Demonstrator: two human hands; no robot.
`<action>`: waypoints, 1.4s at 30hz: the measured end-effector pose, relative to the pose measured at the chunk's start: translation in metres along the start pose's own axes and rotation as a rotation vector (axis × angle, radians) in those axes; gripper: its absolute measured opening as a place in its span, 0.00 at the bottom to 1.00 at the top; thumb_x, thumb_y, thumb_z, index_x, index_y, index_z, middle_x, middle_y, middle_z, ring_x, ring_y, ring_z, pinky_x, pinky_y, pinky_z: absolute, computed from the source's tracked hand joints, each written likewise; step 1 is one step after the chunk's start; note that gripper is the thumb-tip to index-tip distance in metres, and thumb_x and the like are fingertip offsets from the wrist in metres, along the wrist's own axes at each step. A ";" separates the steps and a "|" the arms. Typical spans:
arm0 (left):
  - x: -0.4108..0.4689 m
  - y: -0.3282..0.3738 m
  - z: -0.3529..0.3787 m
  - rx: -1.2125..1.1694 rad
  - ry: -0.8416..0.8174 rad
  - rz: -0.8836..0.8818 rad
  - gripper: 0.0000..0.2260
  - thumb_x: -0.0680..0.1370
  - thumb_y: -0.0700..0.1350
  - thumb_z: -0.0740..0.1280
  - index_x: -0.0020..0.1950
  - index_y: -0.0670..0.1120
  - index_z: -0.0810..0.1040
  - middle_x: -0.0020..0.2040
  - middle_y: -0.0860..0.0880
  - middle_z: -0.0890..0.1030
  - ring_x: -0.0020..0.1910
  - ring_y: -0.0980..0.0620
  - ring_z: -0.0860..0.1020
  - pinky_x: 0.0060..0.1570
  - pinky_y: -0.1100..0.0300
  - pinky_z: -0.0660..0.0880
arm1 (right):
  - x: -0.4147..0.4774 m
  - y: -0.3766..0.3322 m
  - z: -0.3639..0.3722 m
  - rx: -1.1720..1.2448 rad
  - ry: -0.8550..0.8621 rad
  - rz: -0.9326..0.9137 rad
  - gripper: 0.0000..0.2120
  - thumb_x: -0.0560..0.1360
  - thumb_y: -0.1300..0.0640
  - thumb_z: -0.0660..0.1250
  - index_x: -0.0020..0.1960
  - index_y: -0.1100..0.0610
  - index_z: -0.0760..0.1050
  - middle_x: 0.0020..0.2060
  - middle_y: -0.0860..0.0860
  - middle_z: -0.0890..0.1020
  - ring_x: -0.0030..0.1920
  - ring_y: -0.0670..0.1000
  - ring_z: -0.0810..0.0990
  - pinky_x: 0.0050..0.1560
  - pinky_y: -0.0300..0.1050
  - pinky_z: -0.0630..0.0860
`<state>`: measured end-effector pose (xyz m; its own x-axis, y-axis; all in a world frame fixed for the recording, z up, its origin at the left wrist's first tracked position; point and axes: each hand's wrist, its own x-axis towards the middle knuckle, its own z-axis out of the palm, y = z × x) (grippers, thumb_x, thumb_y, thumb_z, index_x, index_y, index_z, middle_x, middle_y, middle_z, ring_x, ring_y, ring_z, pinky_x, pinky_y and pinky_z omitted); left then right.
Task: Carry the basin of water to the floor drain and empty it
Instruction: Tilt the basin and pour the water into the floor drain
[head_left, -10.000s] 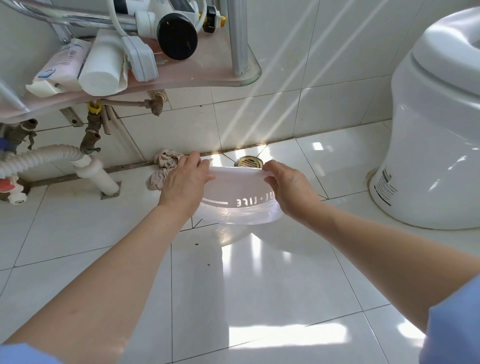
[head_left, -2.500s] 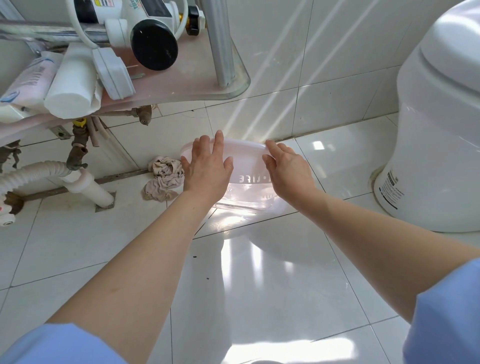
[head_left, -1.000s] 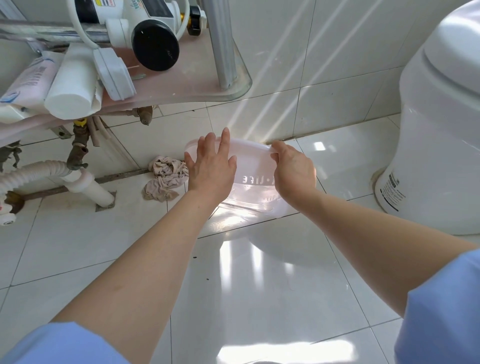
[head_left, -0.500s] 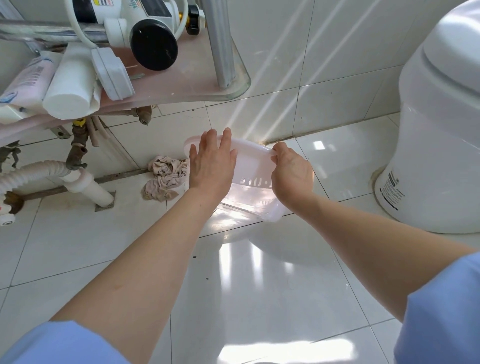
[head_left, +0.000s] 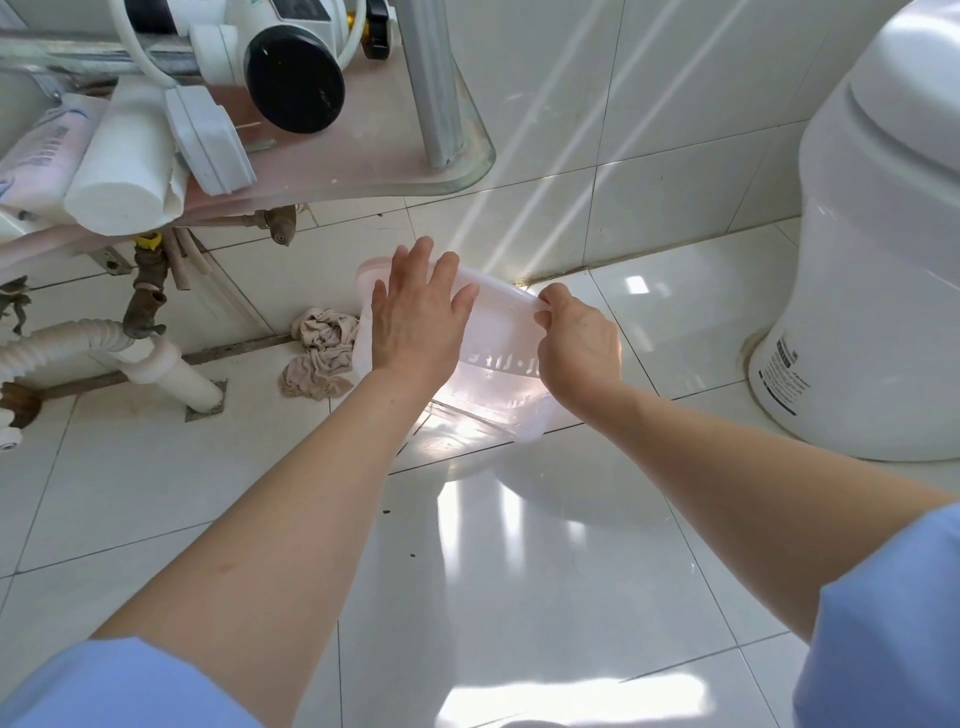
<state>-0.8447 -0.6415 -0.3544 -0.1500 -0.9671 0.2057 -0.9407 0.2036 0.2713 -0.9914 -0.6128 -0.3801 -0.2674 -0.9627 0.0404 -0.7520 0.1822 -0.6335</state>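
Observation:
A translucent white plastic basin with white lettering on its side is tipped steeply away from me, low over the floor by the wall. My left hand lies flat against its left side, fingers spread upward. My right hand pinches its right rim. The basin hides the floor drain; only a sliver of brass shows at the wall joint behind it. I see no water in the basin.
A crumpled beige rag lies just left of the basin. A glass shelf with bottles and a shower fitting hangs overhead at left, with pipes and a white drain hose beneath. A white toilet stands at right.
Ten seconds ago the basin was held nearly level short of the visible drain. It has since moved over the drain and tipped further, its right side dropping over the last second.

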 end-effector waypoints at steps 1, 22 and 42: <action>0.002 -0.001 -0.001 -0.027 -0.001 -0.001 0.17 0.81 0.50 0.56 0.67 0.44 0.67 0.70 0.45 0.65 0.73 0.43 0.57 0.68 0.42 0.60 | -0.001 0.001 0.001 0.006 0.003 -0.008 0.21 0.67 0.71 0.51 0.53 0.54 0.70 0.52 0.48 0.82 0.40 0.54 0.69 0.36 0.43 0.64; 0.013 0.003 0.002 0.008 -0.058 0.018 0.08 0.79 0.44 0.60 0.56 0.43 0.73 0.57 0.44 0.71 0.65 0.44 0.65 0.64 0.37 0.62 | -0.001 0.013 0.005 0.158 -0.050 0.103 0.20 0.69 0.70 0.51 0.51 0.52 0.73 0.40 0.42 0.81 0.34 0.45 0.69 0.27 0.37 0.60; 0.013 -0.002 0.010 -0.001 0.013 0.145 0.11 0.79 0.42 0.59 0.59 0.40 0.73 0.64 0.42 0.72 0.74 0.44 0.58 0.65 0.47 0.64 | -0.012 0.015 0.022 0.221 -0.066 0.152 0.11 0.74 0.64 0.55 0.43 0.48 0.68 0.28 0.38 0.69 0.32 0.40 0.67 0.25 0.37 0.59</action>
<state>-0.8481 -0.6559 -0.3613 -0.2804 -0.9254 0.2550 -0.9092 0.3412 0.2386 -0.9864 -0.6024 -0.4073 -0.3216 -0.9401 -0.1135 -0.5551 0.2842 -0.7817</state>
